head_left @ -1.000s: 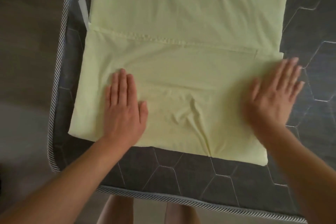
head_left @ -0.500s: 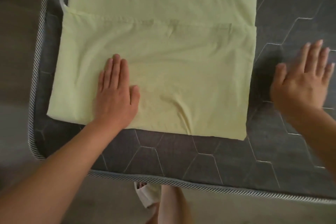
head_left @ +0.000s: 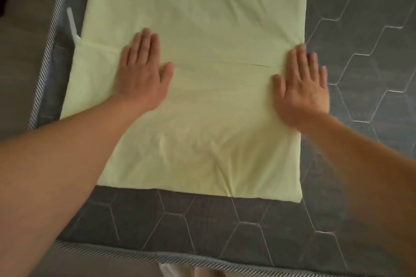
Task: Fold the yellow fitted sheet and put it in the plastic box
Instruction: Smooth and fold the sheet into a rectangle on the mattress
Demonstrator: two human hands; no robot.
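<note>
The yellow fitted sheet lies flat on the dark grey mattress, folded into a long strip whose near part is doubled over. My left hand presses flat on the sheet's left side, at the edge of the folded layer. My right hand presses flat on the sheet's right edge, fingers straight and partly over the mattress. Small wrinkles remain near the sheet's front edge. No plastic box is in view.
The mattress has a hexagon quilt pattern and a striped border along its near and left edges. A white tag sticks out at the sheet's left side. Brown floor lies to the left.
Both hands slid farther up the sheet to the edge of the folded layer. My right hand came back from the bare mattress onto the sheet's right edge.
</note>
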